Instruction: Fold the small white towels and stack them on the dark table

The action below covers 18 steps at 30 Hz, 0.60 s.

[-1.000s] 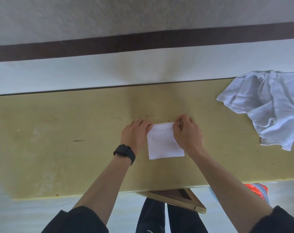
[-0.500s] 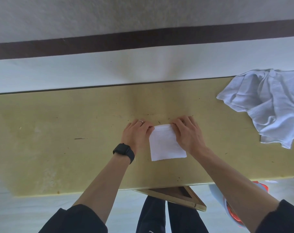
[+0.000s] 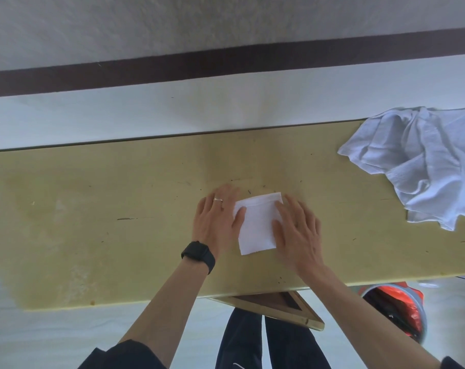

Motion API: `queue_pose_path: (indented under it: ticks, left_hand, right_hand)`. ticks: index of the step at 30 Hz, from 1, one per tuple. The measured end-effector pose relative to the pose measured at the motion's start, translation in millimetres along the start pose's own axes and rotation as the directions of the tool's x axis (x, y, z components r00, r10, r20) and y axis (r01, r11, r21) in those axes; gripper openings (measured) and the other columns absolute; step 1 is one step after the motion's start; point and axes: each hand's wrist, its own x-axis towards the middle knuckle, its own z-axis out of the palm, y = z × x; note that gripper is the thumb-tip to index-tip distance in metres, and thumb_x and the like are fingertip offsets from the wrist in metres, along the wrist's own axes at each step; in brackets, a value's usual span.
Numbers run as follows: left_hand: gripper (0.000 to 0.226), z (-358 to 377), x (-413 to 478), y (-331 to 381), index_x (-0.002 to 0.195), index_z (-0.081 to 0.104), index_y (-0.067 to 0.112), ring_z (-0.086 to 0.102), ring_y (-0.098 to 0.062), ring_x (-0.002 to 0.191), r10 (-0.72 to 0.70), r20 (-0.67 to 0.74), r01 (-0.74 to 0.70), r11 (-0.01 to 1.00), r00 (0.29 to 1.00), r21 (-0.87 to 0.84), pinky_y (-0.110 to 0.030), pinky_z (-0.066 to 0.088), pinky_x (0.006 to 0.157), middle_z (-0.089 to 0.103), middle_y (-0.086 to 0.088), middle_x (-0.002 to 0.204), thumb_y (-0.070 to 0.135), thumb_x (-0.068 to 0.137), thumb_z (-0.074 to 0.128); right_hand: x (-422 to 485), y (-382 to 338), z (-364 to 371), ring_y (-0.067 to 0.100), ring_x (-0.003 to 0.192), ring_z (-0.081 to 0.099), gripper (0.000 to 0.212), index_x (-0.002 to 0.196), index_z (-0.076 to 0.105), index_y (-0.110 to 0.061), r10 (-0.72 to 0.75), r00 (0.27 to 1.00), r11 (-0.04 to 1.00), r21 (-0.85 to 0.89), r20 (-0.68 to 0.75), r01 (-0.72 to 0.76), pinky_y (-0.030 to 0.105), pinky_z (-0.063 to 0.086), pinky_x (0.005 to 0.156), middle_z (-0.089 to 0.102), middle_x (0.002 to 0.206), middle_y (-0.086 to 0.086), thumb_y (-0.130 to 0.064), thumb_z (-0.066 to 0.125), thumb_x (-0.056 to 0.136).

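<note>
Folded towel (image 3: 258, 225) lies flat on the table (image 3: 119, 182), centre. Both the left grip (image 3: 218, 217) and right grip (image 3: 296, 230) are spread flat, fingers straight, pressing its side edges, clasping nothing. Judged light, soft, limp; best pinched along a folded edge. Unfolded pile (image 3: 425, 166) lies well apart, right

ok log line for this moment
step: pressing folded towel | left hand: flat, left edge | right hand: flat, right edge | crumpled pile: far right
</note>
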Motion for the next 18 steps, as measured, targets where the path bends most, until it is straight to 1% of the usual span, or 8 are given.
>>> queue_pose_path:
  ticks: [2, 4, 7, 10, 12, 16, 17, 18]
  left_hand:
    - [0.049, 9, -16, 7, 0.141, 0.049, 0.021, 0.040, -0.026, 0.137, 0.100, -0.030, -0.100, 0.995, 0.995, 0.002, -0.046, 0.033, 0.112, 0.044, -0.002, 0.150, 0.042, 0.097, 0.044]
    - [0.055, 22, -28, 13, 0.147, 0.044, 0.019, 0.033, -0.024, 0.143, 0.150, 0.012, -0.151, 0.988, 0.989, 0.033, -0.049, 0.023, 0.117, 0.037, -0.001, 0.156, 0.044, 0.099, 0.037]
    - [0.059, 40, -35, 14, 0.155, 0.027, 0.021, 0.019, -0.019, 0.150, 0.138, 0.094, -0.147, 0.984, 0.986, 0.099, -0.048, 0.006, 0.120, 0.022, 0.003, 0.163, 0.046, 0.101, 0.027]
    - [0.062, 49, -36, 10, 0.158, 0.015, 0.024, 0.005, -0.015, 0.152, 0.113, 0.143, -0.129, 0.986, 0.983, 0.106, -0.049, -0.004, 0.119, 0.009, 0.006, 0.165, 0.047, 0.101, 0.024]
    - [0.062, 50, -35, 9, 0.158, 0.013, 0.026, 0.002, -0.014, 0.152, 0.114, 0.152, -0.131, 0.986, 0.982, 0.105, -0.049, -0.004, 0.119, 0.006, 0.008, 0.165, 0.048, 0.101, 0.025]
    - [0.060, 44, -42, 8, 0.158, 0.015, 0.029, 0.002, -0.017, 0.152, 0.144, 0.113, -0.154, 0.985, 0.983, 0.077, -0.051, 0.006, 0.119, 0.007, 0.005, 0.165, 0.046, 0.102, 0.027]
    - [0.060, 40, -46, 11, 0.157, 0.014, 0.030, 0.004, -0.017, 0.152, 0.098, 0.093, -0.102, 0.994, 0.991, 0.039, -0.050, 0.006, 0.119, 0.009, 0.003, 0.165, 0.047, 0.101, 0.029]
    - [0.063, 34, -51, 15, 0.157, 0.013, 0.031, 0.008, -0.019, 0.150, -0.002, 0.075, 0.003, 1.000, 0.997, -0.015, -0.049, 0.009, 0.120, 0.012, 0.002, 0.164, 0.049, 0.100, 0.033]
  right_hand:
    - [-12, 0, 3, 0.027, 0.145, 0.030, 0.050, 0.147, 0.045, -0.016, -0.013, 1.000, 1.000, 0.021, 0.016, 0.013, 0.044, 0.029, 0.109, 0.033, 0.159, 0.006, -0.033, 0.038, 0.101]
    - [-16, -5, 5, 0.023, 0.151, 0.019, 0.053, 0.153, 0.034, -0.018, -0.012, 0.998, 0.999, 0.038, 0.066, 0.009, 0.047, 0.022, 0.116, 0.024, 0.163, 0.004, -0.035, 0.032, 0.102]
    - [-16, -8, 9, 0.017, 0.153, 0.008, 0.057, 0.157, 0.020, -0.021, -0.030, 0.985, 0.999, 0.018, 0.170, 0.028, 0.049, 0.013, 0.121, 0.012, 0.166, -0.001, -0.039, 0.024, 0.104]
    - [-19, -2, 13, 0.016, 0.153, 0.003, 0.060, 0.159, 0.011, -0.020, -0.009, 0.968, 0.999, -0.033, 0.250, 0.018, 0.052, 0.010, 0.121, 0.006, 0.166, -0.004, -0.044, 0.020, 0.104]
    - [-22, -1, 13, 0.016, 0.153, 0.004, 0.061, 0.158, 0.011, -0.019, 0.003, 0.964, 0.998, -0.056, 0.265, 0.012, 0.053, 0.010, 0.121, 0.007, 0.166, -0.003, -0.045, 0.019, 0.104]
    - [-26, -10, 7, 0.015, 0.153, 0.001, 0.061, 0.158, 0.014, -0.018, 0.027, 0.964, 1.000, -0.013, 0.265, -0.025, 0.050, 0.007, 0.120, 0.006, 0.166, -0.003, -0.047, 0.017, 0.104]
    - [-28, -12, 3, 0.015, 0.153, 0.003, 0.062, 0.158, 0.018, -0.019, 0.055, 0.968, 0.998, 0.010, 0.245, -0.059, 0.048, 0.007, 0.120, 0.009, 0.166, -0.003, -0.048, 0.020, 0.103]
    - [-29, -16, -3, 0.016, 0.152, 0.007, 0.062, 0.156, 0.022, -0.020, 0.108, 0.971, 0.992, 0.043, 0.213, -0.119, 0.045, 0.009, 0.120, 0.013, 0.165, -0.003, -0.050, 0.027, 0.102]
